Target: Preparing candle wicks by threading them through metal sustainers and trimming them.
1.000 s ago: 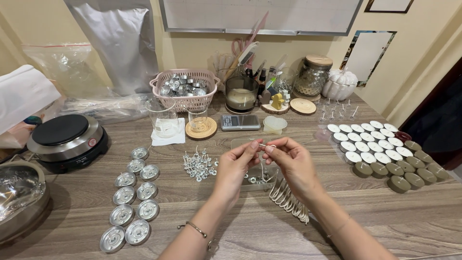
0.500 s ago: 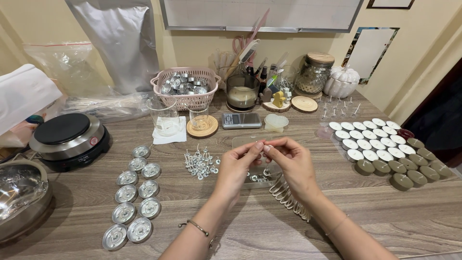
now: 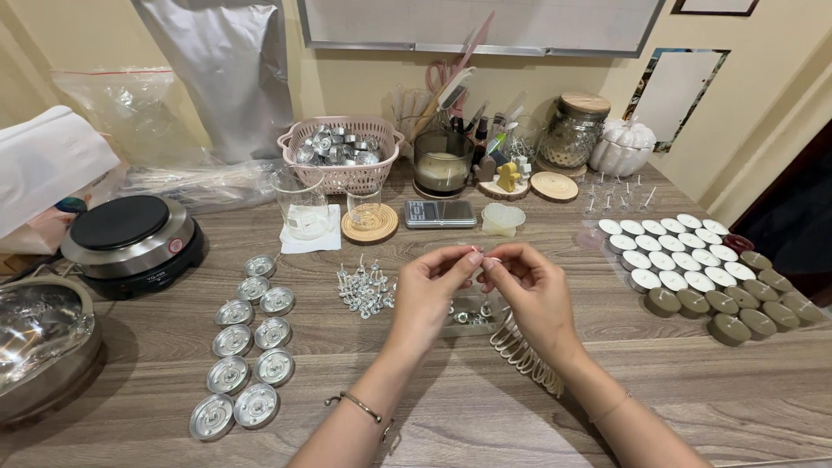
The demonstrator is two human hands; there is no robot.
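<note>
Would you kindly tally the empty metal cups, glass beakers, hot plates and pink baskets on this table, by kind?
Empty metal cups: 10
Glass beakers: 2
Hot plate: 1
Pink basket: 1
Total: 14

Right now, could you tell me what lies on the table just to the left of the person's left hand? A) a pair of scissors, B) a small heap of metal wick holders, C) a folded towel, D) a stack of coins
B: a small heap of metal wick holders lies on the wooden table just left of the left hand, while both hands pinch a small piece together above the table.
</note>
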